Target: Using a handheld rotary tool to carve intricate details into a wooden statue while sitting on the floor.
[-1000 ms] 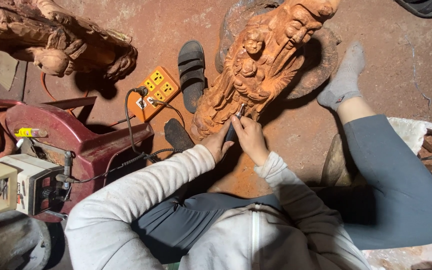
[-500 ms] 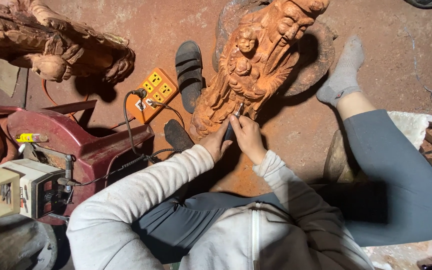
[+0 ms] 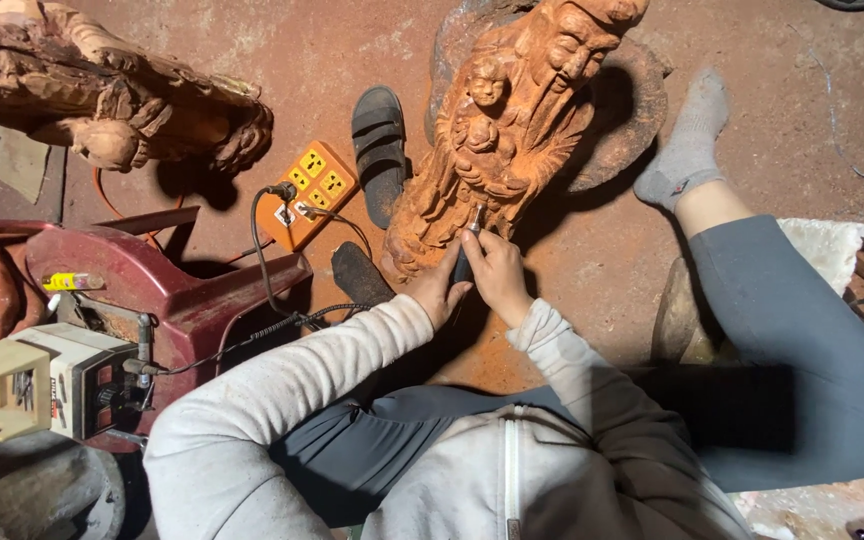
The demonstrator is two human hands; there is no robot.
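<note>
Both hands working a rotary tool on the carved statue, centre of scene.

I'm seeing the wooden statue [image 3: 512, 130] lying on the red floor [image 3: 802, 130], head at the far end. Right hand [image 3: 497, 268] is gripping the handpiece [image 3: 468, 232], fingers clamped round it, tip touching the carving. Left hand [image 3: 439, 290] is bracing just beside it, fingers curled against the tool. Orange power strip [image 3: 309, 192] is sitting left of the statue.
</note>
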